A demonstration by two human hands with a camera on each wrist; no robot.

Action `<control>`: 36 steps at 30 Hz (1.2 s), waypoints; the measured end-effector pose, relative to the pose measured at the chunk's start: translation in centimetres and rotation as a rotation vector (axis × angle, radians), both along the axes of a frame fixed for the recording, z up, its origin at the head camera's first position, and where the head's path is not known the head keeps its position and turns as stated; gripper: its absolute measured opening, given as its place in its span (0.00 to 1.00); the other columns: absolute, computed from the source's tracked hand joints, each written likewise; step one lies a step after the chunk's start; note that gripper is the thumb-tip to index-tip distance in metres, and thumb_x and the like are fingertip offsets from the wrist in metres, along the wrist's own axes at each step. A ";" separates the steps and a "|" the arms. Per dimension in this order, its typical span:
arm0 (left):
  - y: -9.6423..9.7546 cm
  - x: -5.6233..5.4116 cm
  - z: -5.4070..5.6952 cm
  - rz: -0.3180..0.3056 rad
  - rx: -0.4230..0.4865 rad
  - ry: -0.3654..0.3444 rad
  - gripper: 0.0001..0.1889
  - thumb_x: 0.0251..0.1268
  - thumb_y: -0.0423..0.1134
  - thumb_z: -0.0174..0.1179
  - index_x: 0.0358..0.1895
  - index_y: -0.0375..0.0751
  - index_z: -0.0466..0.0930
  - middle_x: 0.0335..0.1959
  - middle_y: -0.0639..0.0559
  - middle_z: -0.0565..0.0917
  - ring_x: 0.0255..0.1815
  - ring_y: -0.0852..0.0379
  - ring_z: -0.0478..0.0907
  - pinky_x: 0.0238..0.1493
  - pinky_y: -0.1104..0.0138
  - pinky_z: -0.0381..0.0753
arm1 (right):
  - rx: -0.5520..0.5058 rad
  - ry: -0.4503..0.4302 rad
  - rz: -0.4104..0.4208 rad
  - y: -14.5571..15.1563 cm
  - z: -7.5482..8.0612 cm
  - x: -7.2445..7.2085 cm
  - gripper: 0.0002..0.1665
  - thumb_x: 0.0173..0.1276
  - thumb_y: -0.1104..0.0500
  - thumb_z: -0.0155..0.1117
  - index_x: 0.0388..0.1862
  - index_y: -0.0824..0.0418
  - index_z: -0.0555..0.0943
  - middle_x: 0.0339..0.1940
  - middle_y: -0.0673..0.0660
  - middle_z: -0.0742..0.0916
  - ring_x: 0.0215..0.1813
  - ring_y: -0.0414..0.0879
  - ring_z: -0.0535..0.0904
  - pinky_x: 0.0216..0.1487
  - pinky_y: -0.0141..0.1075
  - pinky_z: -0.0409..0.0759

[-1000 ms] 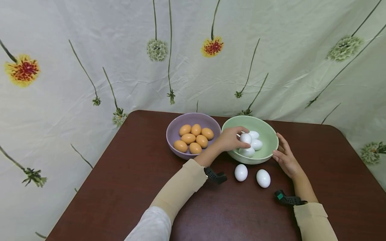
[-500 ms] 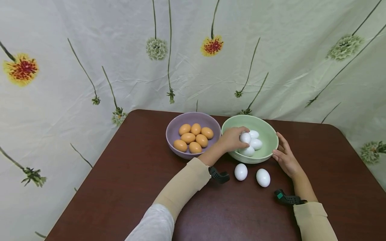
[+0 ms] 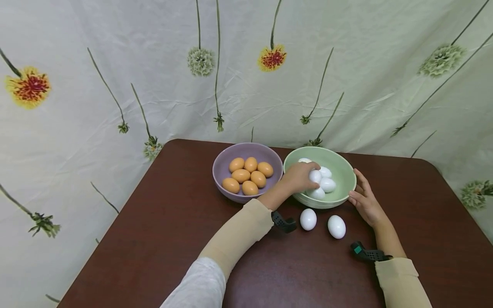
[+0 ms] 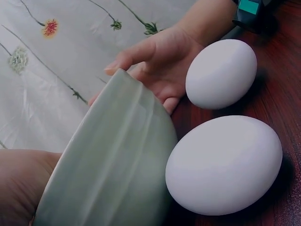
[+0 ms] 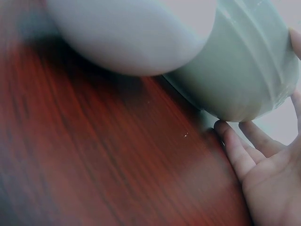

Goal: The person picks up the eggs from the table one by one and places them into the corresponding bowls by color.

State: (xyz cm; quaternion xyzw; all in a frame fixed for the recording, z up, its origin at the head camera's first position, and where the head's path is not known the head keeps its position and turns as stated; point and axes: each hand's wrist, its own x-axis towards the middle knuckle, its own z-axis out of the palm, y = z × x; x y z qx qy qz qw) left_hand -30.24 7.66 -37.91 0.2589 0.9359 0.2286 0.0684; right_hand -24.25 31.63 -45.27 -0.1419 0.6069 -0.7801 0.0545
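My left hand (image 3: pixel 296 179) reaches over the green bowl (image 3: pixel 343 175) from its left side. Thumb and fingers curl around a white egg (image 3: pixel 315 176) low among several other white eggs (image 3: pixel 328 185) in that bowl. One more white egg (image 3: pixel 304 160) peeks out behind the knuckles. At the bowl's right side my right hand (image 3: pixel 366 203) lies along the outside, thumb at the rim and fingertips touching the wall. The right wrist view shows these spread fingers (image 5: pixel 235 150) against the underside. Two white eggs lie on the table in front, a left one (image 3: pixel 308 219) and a right one (image 3: pixel 337 226).
Just left of the green bowl stands a purple bowl (image 3: pixel 219 167) with several brown eggs (image 3: pixel 240 176); the left forearm passes in front of it. Both bowls are near the back edge of the dark red-brown table (image 3: pixel 161 222). A flower-patterned cloth (image 3: pixel 161 64) hangs behind.
My left hand has shifted slightly to the right within the green bowl, and a white egg behind it has come into view. The right hand keeps its place at the rim.
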 end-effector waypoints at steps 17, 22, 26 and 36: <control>0.9 0.1 0.2 0.106 -0.191 -0.039 0.25 0.54 0.49 0.71 0.58 0.55 0.80 0.52 0.59 0.83 0.49 0.57 0.79 0.40 0.68 0.76 | 0.007 0.012 0.002 0.1 0.0 0.0 0.39 0.75 0.67 0.48 0.79 0.49 0.48 0.65 0.54 0.61 0.59 0.36 0.72 0.54 0.26 0.75; 1.1 0.0 0.0 0.108 -0.239 -0.074 0.25 0.53 0.47 0.73 0.57 0.58 0.81 0.50 0.59 0.83 0.47 0.58 0.78 0.36 0.67 0.75 | -0.005 0.013 0.011 0.1 0.0 -0.1 0.39 0.75 0.68 0.48 0.78 0.49 0.48 0.65 0.53 0.61 0.59 0.36 0.73 0.54 0.27 0.75; 1.1 0.0 -0.1 0.106 -0.251 -0.080 0.27 0.51 0.48 0.74 0.58 0.60 0.80 0.53 0.59 0.82 0.50 0.59 0.77 0.40 0.66 0.75 | 0.002 0.001 0.010 0.0 0.1 0.0 0.39 0.75 0.67 0.49 0.79 0.48 0.48 0.69 0.56 0.58 0.60 0.36 0.72 0.54 0.27 0.75; 1.0 -0.3 -0.7 0.075 -0.189 -0.030 0.25 0.53 0.46 0.70 0.58 0.56 0.80 0.52 0.56 0.81 0.50 0.59 0.77 0.43 0.67 0.75 | 0.012 -0.019 0.001 0.1 0.1 0.0 0.39 0.75 0.67 0.48 0.79 0.47 0.47 0.73 0.65 0.50 0.61 0.37 0.70 0.54 0.26 0.74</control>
